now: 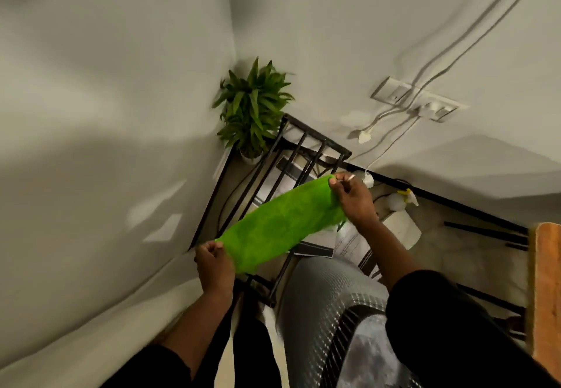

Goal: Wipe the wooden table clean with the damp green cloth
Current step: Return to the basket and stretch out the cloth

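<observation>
Prep step, no wiping yet. The green cloth (279,223) is in the air, pulled out flat between both hands. The left hand (214,261) pinches the cloth's near lower corner with its fingers curled round the edge. The right hand (353,198) pinches the far upper corner between thumb and fingertips. Neither hand is free.

The cloth hangs over a black metal rack (306,157), with papers (349,242) just under the right hand. It looks clear of both, though contact is hard to confirm. A spray bottle (400,199) is near the right hand, on its outer side. A potted plant (253,108) stands beyond the hands, in the corner.

The wooden table (546,281) is probably the brown slab well off to the right of the right hand. Only its edge shows, and the cloth is nowhere near it.

Judgement: the cloth is being spread or readied for folding. The next move calls for gathering it into a pad in one hand, turning right toward the table, laying it flat on the wood and pressing down to start strokes. How dirty the table is cannot be told.
</observation>
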